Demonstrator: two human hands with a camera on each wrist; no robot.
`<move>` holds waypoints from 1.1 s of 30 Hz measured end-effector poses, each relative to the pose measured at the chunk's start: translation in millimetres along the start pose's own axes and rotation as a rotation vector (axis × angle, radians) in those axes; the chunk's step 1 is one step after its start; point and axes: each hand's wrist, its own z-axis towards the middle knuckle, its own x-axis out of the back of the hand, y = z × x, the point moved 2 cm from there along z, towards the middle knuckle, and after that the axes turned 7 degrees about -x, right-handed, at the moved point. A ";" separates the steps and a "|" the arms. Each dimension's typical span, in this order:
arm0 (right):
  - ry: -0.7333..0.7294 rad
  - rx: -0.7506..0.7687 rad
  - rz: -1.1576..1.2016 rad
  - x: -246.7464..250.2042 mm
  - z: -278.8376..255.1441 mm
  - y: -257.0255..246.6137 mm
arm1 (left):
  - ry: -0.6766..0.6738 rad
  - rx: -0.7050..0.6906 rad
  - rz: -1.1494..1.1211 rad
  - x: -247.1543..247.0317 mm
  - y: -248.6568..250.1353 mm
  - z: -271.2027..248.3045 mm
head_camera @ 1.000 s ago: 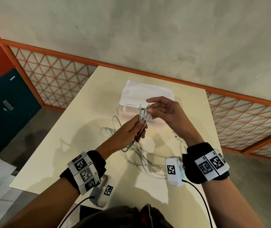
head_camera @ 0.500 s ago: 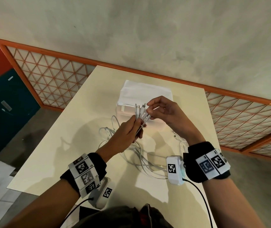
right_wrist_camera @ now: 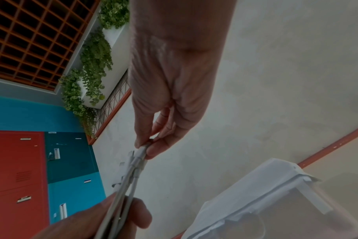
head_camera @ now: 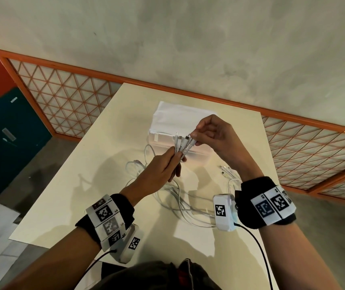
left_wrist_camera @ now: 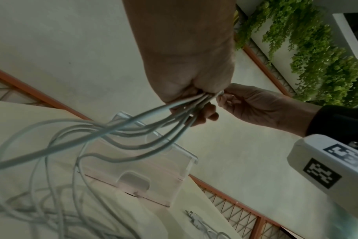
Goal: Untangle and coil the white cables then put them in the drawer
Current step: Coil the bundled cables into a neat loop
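Several white cables (head_camera: 173,197) lie tangled on the cream table (head_camera: 67,197). My left hand (head_camera: 170,162) grips a bunch of their plug ends (head_camera: 183,142), held upright above the table; the strands (left_wrist_camera: 153,122) trail down from its fist. My right hand (head_camera: 196,137) pinches the tip of one plug (right_wrist_camera: 142,148) at the top of the bunch between thumb and forefinger. Behind the hands stands a clear plastic drawer box (head_camera: 201,158) with a white cloth-covered top (head_camera: 178,116); its front with a recessed handle (left_wrist_camera: 134,181) shows in the left wrist view.
More loose plug ends (head_camera: 227,171) lie on the table right of the box. The table's right edge runs close to my right wrist. An orange lattice railing (head_camera: 67,97) and blue lockers (head_camera: 6,132) stand beyond the table's left side.
Both hands have lifted the bunch of plug ends slightly higher and straighter. My right hand has moved from the side of the bunch to pinch one plug tip.
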 end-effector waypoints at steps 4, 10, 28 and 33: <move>-0.002 -0.004 -0.006 1.0 -1.1 -2.7 | 0.000 0.030 -0.054 -1.7 -0.2 0.3; 0.084 0.011 0.016 -2.1 -4.1 -6.2 | 0.054 0.047 -0.154 -3.9 7.0 2.8; 0.057 0.038 -0.142 -9.8 -2.4 -4.6 | 0.014 0.003 -0.151 -5.3 3.8 0.5; 0.036 0.067 -0.212 -11.3 -1.9 -4.9 | 0.019 -0.004 -0.124 -6.5 5.1 0.3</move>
